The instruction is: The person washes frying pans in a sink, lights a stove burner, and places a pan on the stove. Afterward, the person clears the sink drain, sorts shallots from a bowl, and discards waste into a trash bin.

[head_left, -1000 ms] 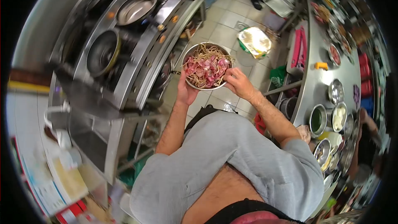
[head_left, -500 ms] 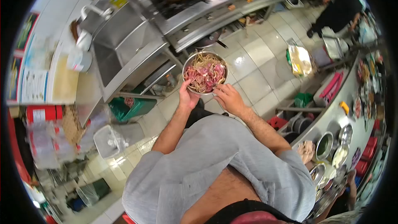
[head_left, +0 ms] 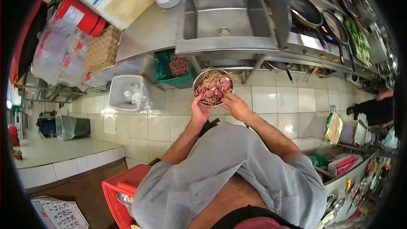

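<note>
A round metal bowl (head_left: pixel 210 105) is held in front of my body, over the tiled floor. Raw red meat (head_left: pixel 217 86) fills it, mixed with pale, thin, stringy strands whose kind I cannot make out. My left hand (head_left: pixel 200 111) grips the bowl's near left side, fingers at the rim. On the near right side, my right hand (head_left: pixel 235 107) is closed on the rim, its fingertips close to the meat. The undersides of both hands' grips are hidden.
Ahead stands a steel sink (head_left: pixel 227 44); right of it, a wok (head_left: pixel 302 9) sits on the stove. A white bin (head_left: pixel 123 104) and a green crate (head_left: pixel 163 71) are at left. Behind me at left is a red plastic crate (head_left: pixel 111 186). Another person (head_left: pixel 369 109) stands far right.
My view and body have turned left, so the sink is now straight ahead and the stove is off to the right. The bowl stays in both hands.
</note>
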### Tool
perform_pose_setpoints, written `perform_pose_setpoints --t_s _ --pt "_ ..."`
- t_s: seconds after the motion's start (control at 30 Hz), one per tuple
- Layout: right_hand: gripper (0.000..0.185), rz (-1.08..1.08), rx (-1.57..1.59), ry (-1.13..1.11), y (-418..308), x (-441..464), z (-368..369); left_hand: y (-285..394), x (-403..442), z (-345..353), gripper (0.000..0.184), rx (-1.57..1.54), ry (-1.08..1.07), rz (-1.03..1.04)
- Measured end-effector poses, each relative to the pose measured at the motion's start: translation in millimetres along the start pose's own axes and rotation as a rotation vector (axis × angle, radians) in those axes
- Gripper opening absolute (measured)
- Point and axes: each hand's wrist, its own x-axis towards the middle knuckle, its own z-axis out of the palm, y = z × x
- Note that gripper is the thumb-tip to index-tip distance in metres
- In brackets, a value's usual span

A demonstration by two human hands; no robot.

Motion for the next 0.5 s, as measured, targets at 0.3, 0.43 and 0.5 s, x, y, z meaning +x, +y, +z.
perform_pose_setpoints --t_s 0.3,0.43,0.5 --pt "0.014 -0.275 0.246 -0.252 -78 169 140 160 -25 -103 0.042 -0.046 0.244 0.223" --pt "0.02 -0.239 0.299 -0.295 -84 206 198 200 -20 -112 0.044 -0.049 0.344 0.346" --pt "0.02 -0.209 0.319 -0.311 -80 230 220 214 -8 -121 0.047 -0.057 0.439 0.361"
